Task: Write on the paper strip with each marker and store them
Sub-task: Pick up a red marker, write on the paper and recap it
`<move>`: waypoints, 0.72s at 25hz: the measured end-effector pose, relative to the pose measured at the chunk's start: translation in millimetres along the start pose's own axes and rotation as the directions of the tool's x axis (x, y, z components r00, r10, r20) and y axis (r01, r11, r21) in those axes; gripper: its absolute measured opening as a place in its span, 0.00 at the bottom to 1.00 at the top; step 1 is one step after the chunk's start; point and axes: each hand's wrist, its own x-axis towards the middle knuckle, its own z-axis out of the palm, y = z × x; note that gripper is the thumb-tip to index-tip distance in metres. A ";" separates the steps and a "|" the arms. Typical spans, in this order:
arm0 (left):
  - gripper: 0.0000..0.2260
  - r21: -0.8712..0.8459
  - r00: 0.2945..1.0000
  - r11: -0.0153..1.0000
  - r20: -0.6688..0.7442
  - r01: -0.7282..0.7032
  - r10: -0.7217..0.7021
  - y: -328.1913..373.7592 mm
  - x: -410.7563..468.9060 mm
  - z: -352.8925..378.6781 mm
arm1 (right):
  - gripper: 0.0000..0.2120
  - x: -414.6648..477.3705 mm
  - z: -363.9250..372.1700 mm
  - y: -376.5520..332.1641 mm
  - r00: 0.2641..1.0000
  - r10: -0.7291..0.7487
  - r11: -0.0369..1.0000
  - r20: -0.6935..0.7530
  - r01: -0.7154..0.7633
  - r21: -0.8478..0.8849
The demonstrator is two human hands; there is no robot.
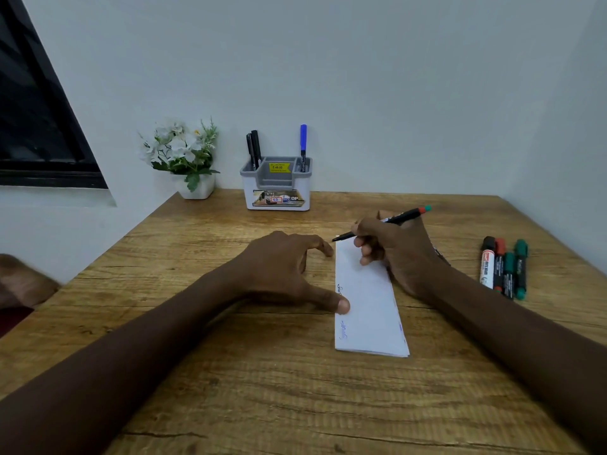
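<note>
Two hands: right hand (391, 254) grips a marker (384, 223) beside the paper strip (368, 303); left hand (282, 267), spread, presses its edge.

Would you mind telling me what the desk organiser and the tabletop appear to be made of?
Desk organiser: probably moulded plastic, white shell with grey insert, smooth rounded edges. Tabletop: wood or wood-look laminate, matte, with grain lines showing.

Right hand (391, 247) grips marker (382, 223) over paper strip (368, 300); left hand (282, 267) steadies strip
</note>
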 end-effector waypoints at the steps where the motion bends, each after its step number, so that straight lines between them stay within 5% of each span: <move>1: 0.42 -0.018 1.000 1.000 0.027 0.007 -0.007 -2.3 1.0 -3.0 | 0.04 -0.3 -2.0 -1.2 1.000 -0.018 1.000 -0.003 0.018 0.003; 6: 0.40 -0.125 0.997 0.992 0.080 -0.014 0.024 -15.2 2.5 -13.2 | 0.07 -6.9 -9.6 -1.0 0.960 0.065 0.998 0.271 -0.060 -0.026; 14: 0.42 -0.102 0.992 0.992 0.098 -0.074 0.084 -17.0 3.6 -13.0 | 0.03 -11.2 7.2 -12.8 0.927 0.030 0.903 0.373 0.135 -0.407; 18: 0.44 -0.074 0.991 0.996 0.117 -0.050 0.059 -15.1 4.3 -13.5 | 0.03 -12.2 10.0 -12.5 0.928 0.012 0.868 0.374 0.176 -0.465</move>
